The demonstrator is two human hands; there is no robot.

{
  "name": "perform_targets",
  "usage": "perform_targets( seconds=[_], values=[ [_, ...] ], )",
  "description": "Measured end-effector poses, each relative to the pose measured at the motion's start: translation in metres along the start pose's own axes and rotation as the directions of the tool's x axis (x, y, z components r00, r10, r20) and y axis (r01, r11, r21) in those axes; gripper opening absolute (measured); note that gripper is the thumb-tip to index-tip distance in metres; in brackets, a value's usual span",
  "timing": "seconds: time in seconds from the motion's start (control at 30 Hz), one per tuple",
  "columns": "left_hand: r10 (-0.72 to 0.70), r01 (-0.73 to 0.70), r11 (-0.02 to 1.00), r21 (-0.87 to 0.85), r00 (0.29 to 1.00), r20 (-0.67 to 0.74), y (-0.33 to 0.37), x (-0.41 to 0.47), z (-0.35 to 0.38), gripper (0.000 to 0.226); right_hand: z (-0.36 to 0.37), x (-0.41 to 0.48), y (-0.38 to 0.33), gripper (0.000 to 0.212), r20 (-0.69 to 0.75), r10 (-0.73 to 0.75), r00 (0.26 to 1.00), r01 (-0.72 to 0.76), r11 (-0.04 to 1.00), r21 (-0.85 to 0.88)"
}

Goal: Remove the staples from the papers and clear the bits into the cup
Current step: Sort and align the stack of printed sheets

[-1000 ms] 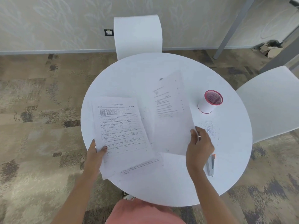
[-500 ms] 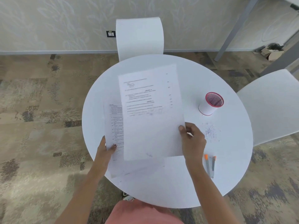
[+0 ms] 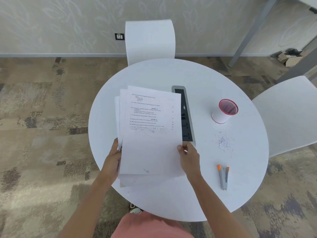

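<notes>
Papers held in both hands; bits not yet in the cup.

Left hand [image 3: 113, 157] grips the left edge of the papers [image 3: 151, 134]; right hand [image 3: 188, 155] pinches the right edge, fingers [image 3: 189, 146] curled round the sheets; stack sits centre frame, slightly fanned, above the surface [image 3: 171, 203]; resting or lifted, cannot tell; no staple visible on the top sheet; bits [image 3: 223, 141] lie loose at right of centre, below the cup [image 3: 224, 111] and apart from it; grey-and-orange tool [image 3: 223, 176] lies lower right, untouched; judgement: stapling step looks finished, clearing pending; next move calls for setting the stack down away from the bits, then a gentle sweep toward the cup, as the bits look light.
</notes>
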State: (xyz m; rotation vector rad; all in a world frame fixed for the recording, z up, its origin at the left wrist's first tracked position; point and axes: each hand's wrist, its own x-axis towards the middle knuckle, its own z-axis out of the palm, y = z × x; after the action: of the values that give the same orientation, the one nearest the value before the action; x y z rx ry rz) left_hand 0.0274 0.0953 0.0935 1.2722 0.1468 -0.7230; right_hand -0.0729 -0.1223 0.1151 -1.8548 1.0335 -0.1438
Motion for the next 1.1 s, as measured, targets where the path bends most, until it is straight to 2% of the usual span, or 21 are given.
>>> perform_targets(
  seconds=[0.1, 0.17, 0.3, 0.4, 0.5, 0.6, 0.7, 0.77, 0.9, 1.0, 1.1],
  values=[
    [-0.020, 0.021, 1.000, 0.008, 0.998, -0.053, 0.000, 0.001, -0.001, 0.038, 0.002, -0.001, 0.001, 0.008, -0.025, -0.070, 0.997, 0.070, 0.997, 0.014],
    [0.020, -0.018, 0.998, 0.066, 0.999, -0.032, 0.001, 0.002, -0.002, 0.044, 0.004, -0.003, 0.001, 0.002, -0.039, -0.129, 0.991, 0.129, 0.991, 0.017],
    [0.087, -0.080, 0.984, 0.160, 0.996, -0.037, 0.006, 0.004, -0.003, 0.033, 0.005, -0.007, 0.002, 0.029, -0.014, -0.202, 0.979, 0.202, 0.979, 0.024],
    [0.102, -0.093, 0.982, 0.164, 0.994, -0.044, 0.002, 0.008, -0.011, 0.040, 0.005, -0.005, 0.003, 0.044, 0.022, -0.227, 0.974, 0.226, 0.974, 0.025],
    [0.113, -0.102, 0.981, 0.166, 0.992, -0.059, -0.001, 0.005, -0.016, 0.044, 0.006, -0.004, 0.003, 0.048, 0.042, -0.237, 0.971, 0.234, 0.970, 0.064],
    [0.134, -0.119, 0.979, 0.167, 0.988, -0.081, -0.006, 0.004, -0.022, 0.045, 0.012, -0.003, 0.006, 0.044, 0.031, -0.243, 0.970, 0.240, 0.968, 0.069],
    [0.159, -0.136, 0.977, 0.164, 0.978, -0.136, -0.008, 0.002, -0.030, 0.045, 0.019, 0.001, 0.012, 0.035, 0.007, -0.184, 0.983, 0.184, 0.983, -0.017],
    [0.179, -0.155, 0.977, 0.148, 0.970, -0.164, -0.008, -0.001, -0.034, 0.044, 0.027, 0.003, 0.019, 0.035, -0.005, -0.095, 0.996, 0.094, 0.992, -0.080],
    [0.189, -0.157, 0.977, 0.147, 0.953, -0.238, -0.009, -0.005, -0.045, 0.046, 0.045, 0.000, 0.037, 0.050, 0.008, 0.006, 1.000, -0.004, 0.962, -0.274],
    [0.205, -0.171, 0.974, 0.148, 0.943, -0.261, -0.011, -0.006, -0.055, 0.053, 0.055, -0.005, 0.045, 0.062, 0.029, -0.009, 1.000, 0.022, 0.886, -0.464],
    [0.219, -0.186, 0.972, 0.143, 0.938, -0.268, -0.013, -0.007, -0.062, 0.059, 0.062, -0.009, 0.047, 0.074, -0.002, -0.033, 0.999, 0.026, 0.842, -0.539]
  ],
)
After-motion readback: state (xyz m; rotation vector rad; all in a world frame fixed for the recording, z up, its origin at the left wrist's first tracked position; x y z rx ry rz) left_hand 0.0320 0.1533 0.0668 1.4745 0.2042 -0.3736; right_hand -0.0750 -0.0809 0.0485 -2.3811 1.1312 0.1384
